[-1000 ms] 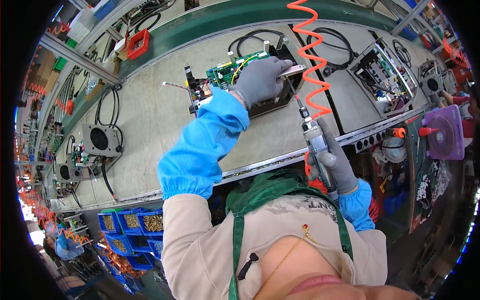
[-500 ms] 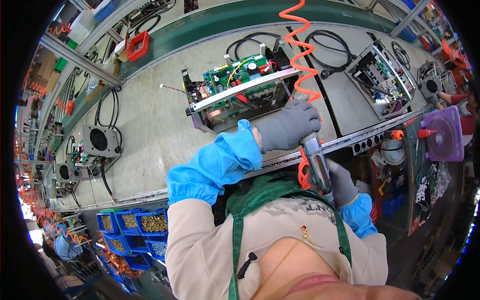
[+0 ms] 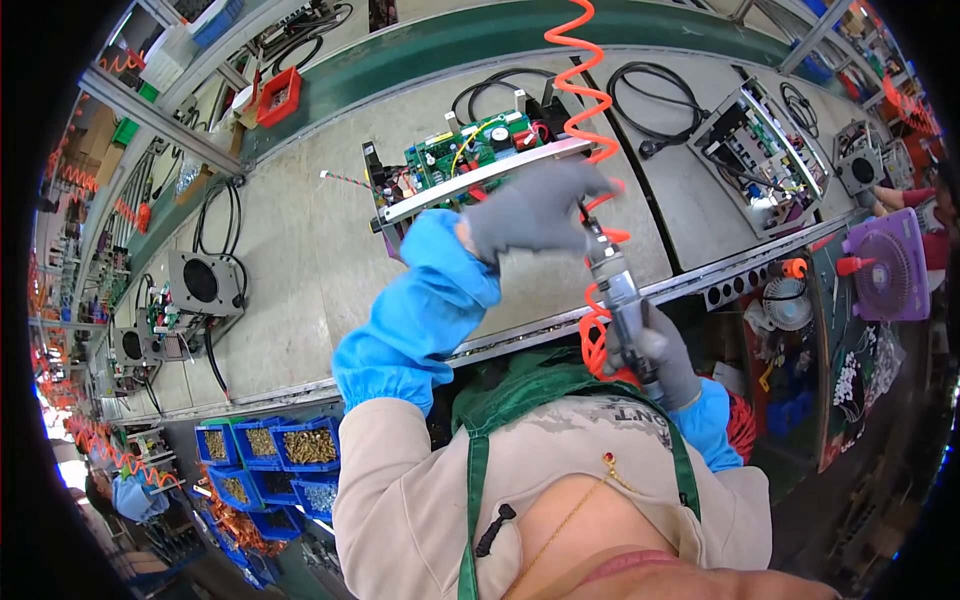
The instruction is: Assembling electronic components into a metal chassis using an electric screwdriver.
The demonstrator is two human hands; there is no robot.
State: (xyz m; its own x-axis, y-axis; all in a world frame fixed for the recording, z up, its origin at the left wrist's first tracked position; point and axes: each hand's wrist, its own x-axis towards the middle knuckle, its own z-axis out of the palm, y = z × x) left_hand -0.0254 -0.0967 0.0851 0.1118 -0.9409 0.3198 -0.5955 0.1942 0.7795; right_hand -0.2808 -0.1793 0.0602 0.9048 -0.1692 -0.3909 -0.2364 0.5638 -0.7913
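My right hand [image 3: 662, 355], in a grey glove, is wrapped round the lower part of a grey power screwdriver [image 3: 618, 288]. Its dark bit points up and away from my body. My left hand [image 3: 540, 212], also gloved, is off the tool, left of its bit. It hovers in front of the metal bar [image 3: 440, 198] of an open chassis; motion blur smears its fingers, so what they hold, if anything, does not show. Inside that chassis sits a green circuit board [image 3: 465, 150] with a yellow wire. Part of the lower front is hidden behind my left arm.
An orange coiled hose [image 3: 588, 95] hangs beside the screwdriver. A second open chassis [image 3: 765, 155] stands at right near a black cable [image 3: 655, 100]. Fan units [image 3: 200, 280] sit at left. Blue bins [image 3: 310, 445] of screws are below the bench edge. A purple fan [image 3: 888, 265] stands far right.
My left hand has left the screwdriver and moved left toward the chassis front. The screwdriver's upper end has shifted up and left, and my right hand still grips it.
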